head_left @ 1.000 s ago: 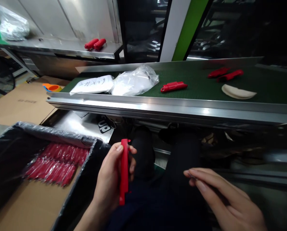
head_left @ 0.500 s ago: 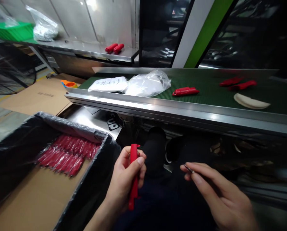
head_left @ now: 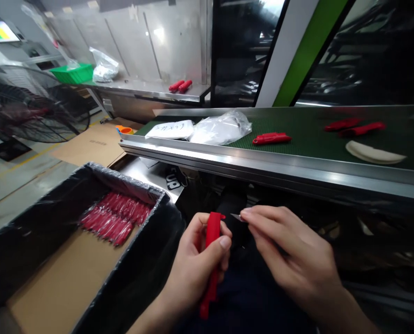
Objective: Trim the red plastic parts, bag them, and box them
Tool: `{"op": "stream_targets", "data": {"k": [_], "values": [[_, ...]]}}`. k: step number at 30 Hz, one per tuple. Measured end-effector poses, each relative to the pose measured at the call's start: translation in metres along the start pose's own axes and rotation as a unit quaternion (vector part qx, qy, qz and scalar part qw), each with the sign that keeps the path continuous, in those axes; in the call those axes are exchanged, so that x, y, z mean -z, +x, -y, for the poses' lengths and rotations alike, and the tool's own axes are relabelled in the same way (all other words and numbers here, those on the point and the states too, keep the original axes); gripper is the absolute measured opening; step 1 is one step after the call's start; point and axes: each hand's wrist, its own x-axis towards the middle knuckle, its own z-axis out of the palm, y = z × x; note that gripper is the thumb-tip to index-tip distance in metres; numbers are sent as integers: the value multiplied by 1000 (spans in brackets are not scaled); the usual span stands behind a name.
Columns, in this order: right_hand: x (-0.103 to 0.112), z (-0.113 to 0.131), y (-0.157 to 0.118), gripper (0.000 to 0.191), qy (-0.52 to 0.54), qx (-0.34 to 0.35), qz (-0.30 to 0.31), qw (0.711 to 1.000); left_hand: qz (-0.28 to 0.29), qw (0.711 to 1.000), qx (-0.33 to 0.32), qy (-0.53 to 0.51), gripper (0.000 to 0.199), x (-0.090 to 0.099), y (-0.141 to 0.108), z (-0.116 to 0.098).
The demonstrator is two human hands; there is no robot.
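Left hand point(head_left: 198, 265) clasping a red part point(head_left: 213, 228), right hand point(head_left: 295, 246) pinching a pointed blade point(head_left: 236, 216) — both in front of the conveyor point(head_left: 309, 144)

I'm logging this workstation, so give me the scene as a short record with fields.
Left hand: grips red part
Right hand: pinches thin pointed blade, near the part's upper end, not touching
Green belt: three red pieces, white packet, plastic bag, cream-coloured piece
Black-lined box: wrapped red pieces
Metal bench: two red pieces, green bin
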Motion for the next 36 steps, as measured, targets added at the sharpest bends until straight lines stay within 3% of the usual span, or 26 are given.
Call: {"op": "stream_targets", "data": {"k": [4,9,12,18,21,26,28,32,36], "values": [[5,-13,-2,41,-12,8,14,1000,-26,999,-13,22,23,-17,6,-1],[7,-23,-4,29,81,-137,-6,987,-66,996,-15,66,27,-32,14,2],[7,-29,-1,31,146,-220,37,964,-95,988,-29,117,27,-36,19,5],[2,-38,10,31,214,-252,95,939,-94,988,-52,113,40,-42,28,16],[-5,-47,16,10,235,-278,130,922,-97,988,-42,115,52,-44,33,22],[-17,-75,22,19,208,-346,-26,914,-115,984,7,138,60,-41,44,22],[-19,-83,21,17,201,-346,-48,915,-117,982,9,145,58,-36,51,20],[-21,-88,23,27,213,-339,5,916,-108,981,0,160,58,-25,70,21],[-28,-89,29,17,299,-368,83,876,-78,977,-23,199,63,-14,88,23]]}}
